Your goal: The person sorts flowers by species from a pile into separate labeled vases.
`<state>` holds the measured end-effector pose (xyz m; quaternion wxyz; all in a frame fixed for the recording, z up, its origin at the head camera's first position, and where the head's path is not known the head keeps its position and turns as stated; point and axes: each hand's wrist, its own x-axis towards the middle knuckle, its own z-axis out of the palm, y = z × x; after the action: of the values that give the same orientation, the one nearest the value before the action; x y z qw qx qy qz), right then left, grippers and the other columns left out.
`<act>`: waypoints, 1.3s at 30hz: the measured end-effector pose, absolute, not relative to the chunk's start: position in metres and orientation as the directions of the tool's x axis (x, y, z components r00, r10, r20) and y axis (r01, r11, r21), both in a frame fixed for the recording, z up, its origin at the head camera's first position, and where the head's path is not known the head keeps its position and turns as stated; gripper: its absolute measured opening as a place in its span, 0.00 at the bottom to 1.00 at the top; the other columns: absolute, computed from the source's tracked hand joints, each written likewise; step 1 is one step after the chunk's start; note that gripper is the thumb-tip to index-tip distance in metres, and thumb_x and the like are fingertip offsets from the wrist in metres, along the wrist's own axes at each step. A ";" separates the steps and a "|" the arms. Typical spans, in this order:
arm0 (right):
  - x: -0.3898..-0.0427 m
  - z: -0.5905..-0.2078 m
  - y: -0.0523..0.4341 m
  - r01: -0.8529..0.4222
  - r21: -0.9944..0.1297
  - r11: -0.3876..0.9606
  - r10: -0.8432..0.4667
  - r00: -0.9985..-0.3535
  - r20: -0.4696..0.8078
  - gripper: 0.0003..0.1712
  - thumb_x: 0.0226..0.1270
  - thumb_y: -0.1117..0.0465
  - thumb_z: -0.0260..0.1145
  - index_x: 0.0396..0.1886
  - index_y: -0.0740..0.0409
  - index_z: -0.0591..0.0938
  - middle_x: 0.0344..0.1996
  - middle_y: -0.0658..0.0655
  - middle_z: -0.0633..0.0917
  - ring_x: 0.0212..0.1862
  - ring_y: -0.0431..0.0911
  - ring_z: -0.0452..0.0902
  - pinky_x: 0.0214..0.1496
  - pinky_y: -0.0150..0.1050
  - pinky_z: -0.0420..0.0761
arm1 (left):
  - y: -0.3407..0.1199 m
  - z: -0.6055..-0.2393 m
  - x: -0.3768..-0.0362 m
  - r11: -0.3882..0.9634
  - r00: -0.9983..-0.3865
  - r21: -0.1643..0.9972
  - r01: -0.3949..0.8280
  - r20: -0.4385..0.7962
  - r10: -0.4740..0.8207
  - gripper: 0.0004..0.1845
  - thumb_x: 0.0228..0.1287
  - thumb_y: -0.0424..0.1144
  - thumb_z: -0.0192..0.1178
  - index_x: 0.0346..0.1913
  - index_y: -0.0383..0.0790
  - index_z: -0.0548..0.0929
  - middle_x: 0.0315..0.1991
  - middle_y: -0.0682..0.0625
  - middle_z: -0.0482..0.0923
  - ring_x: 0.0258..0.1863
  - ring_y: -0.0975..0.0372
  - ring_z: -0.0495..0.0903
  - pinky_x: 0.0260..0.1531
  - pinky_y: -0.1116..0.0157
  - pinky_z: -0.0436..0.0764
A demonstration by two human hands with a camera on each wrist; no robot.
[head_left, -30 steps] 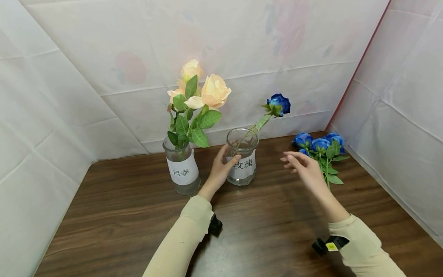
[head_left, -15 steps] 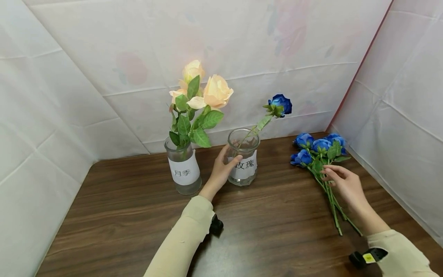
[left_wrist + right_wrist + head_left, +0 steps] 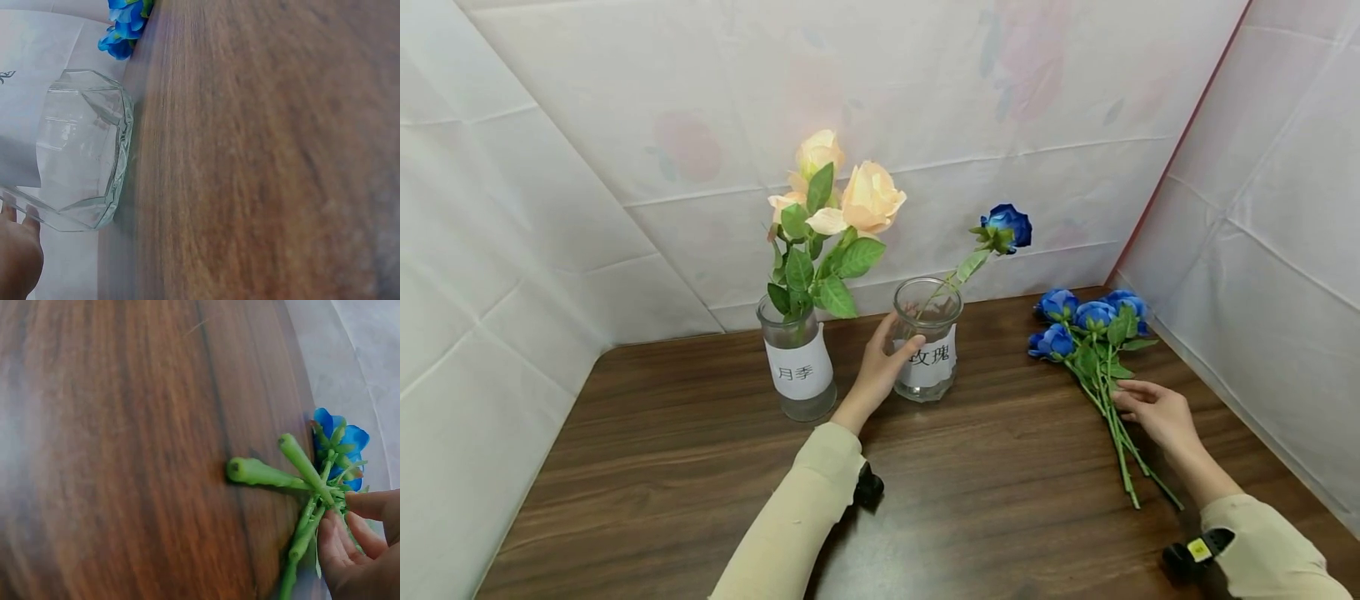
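My left hand (image 3: 898, 333) grips a clear glass vase (image 3: 934, 375) with a white paper label, thumb on the front. One blue rose (image 3: 1007, 227) leans out of it to the right. The left wrist view shows the vase's base (image 3: 81, 150) beside my palm (image 3: 19, 256). A bunch of blue roses (image 3: 1090, 321) lies on the wooden table (image 3: 700, 467) at the right. My right hand (image 3: 1122, 397) rests on their green stems (image 3: 1122, 454), and in the right wrist view my fingers (image 3: 365, 509) and thumb close around the stems (image 3: 262, 473).
A second labelled glass vase (image 3: 797, 375) holding peach roses (image 3: 865, 196) stands just left of the held vase. White sheet walls enclose the table at the back, left and right.
My right hand has moved from mid-air near the vase to the right and down onto the stems of the lying blue roses. The left hand and both vases have stayed put.
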<state>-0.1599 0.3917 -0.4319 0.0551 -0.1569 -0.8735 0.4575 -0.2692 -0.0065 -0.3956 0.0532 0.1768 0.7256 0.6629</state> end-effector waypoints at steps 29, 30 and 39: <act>-0.147 -0.394 0.377 0.090 -0.862 0.498 0.382 -0.916 0.125 0.30 0.74 0.54 0.63 0.65 0.70 0.73 0.32 0.26 0.78 0.34 0.26 0.77 0.34 0.24 0.79 | -0.005 -0.406 -0.277 0.051 -0.933 0.979 0.195 0.169 0.317 0.36 0.72 0.42 0.59 0.77 0.39 0.56 0.74 0.41 0.60 0.74 0.50 0.57 0.73 0.49 0.53; -0.147 -0.391 0.373 0.070 -0.871 0.486 0.382 -0.913 0.140 0.29 0.73 0.54 0.63 0.65 0.70 0.73 0.32 0.26 0.79 0.35 0.26 0.77 0.34 0.23 0.79 | -0.004 -0.411 -0.280 0.051 -0.934 0.980 0.194 0.168 0.316 0.37 0.72 0.42 0.59 0.78 0.40 0.56 0.74 0.41 0.59 0.74 0.50 0.56 0.73 0.49 0.53; -0.155 -0.362 0.327 -0.150 -0.927 0.344 0.355 -0.893 0.277 0.12 0.71 0.61 0.66 0.51 0.47 0.80 0.35 0.32 0.85 0.38 0.28 0.81 0.34 0.22 0.79 | 0.000 -0.430 -0.291 0.058 -0.939 0.975 0.214 0.189 0.288 0.38 0.71 0.49 0.59 0.78 0.45 0.56 0.75 0.46 0.59 0.74 0.53 0.55 0.73 0.50 0.52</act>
<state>-0.1551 0.3273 -0.3622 0.2221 -0.0649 -0.7891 0.5691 -0.2907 0.0001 -0.4297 0.0280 0.1729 0.7268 0.6642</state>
